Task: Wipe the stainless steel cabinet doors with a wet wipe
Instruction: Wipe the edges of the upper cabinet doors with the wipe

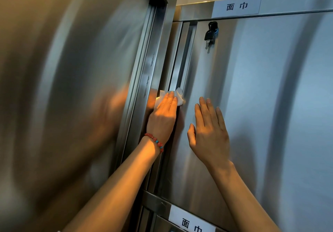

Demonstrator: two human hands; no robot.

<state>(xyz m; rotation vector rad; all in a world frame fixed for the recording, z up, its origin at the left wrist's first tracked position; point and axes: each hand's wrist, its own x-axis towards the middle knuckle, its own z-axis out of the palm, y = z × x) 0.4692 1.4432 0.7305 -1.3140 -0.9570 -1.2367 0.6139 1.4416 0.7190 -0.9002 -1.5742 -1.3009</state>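
Note:
A tall stainless steel cabinet door (261, 105) fills the right half of the head view. My left hand (163, 116), with a red and blue bead bracelet at the wrist, presses a white wet wipe (178, 96) flat against the door's left edge, beside the recessed handle strip (182, 56). The fingers lie straight over the wipe. My right hand (209, 132) rests flat on the door face just to the right, fingers straight and pointing up. The two hands are a short gap apart.
An open steel door (72, 87) stands close on the left, its edge next to my left forearm. A key (210, 33) hangs in the lock near the door's top. White labels (236, 6) sit above, and a label (191, 221) marks the lower door.

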